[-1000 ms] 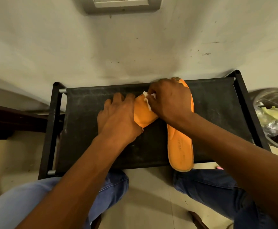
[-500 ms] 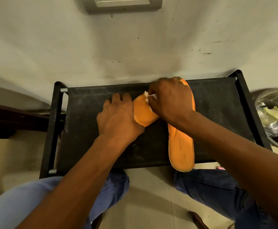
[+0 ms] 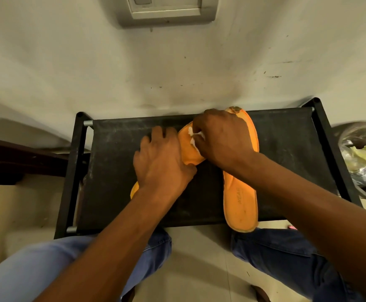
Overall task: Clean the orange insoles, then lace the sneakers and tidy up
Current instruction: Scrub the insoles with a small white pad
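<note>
Insoles of soft orange foam are lying on the dusty black fabric top of a metal-framed rack (image 3: 286, 153). One angled insole (image 3: 191, 149) is sitting near the middle, its rounded toe pointing up toward the wall; the left hand (image 3: 160, 162) is lying flat over its lower part, fingers straight and pressing it down, with a sliver of orange showing by the wrist. The right hand (image 3: 223, 138) is curling its fingers round a crumpled white wipe (image 3: 194, 138), pinching it against the angled insole's smooth upper face. A second insole (image 3: 240, 201), long and contoured with a raised rim and faint printed letters, is running front to back beneath the right wrist, its heel overhanging the rack's near edge. At the far right a round bin (image 3: 364, 149) is holding crinkled wrappers.
</note>
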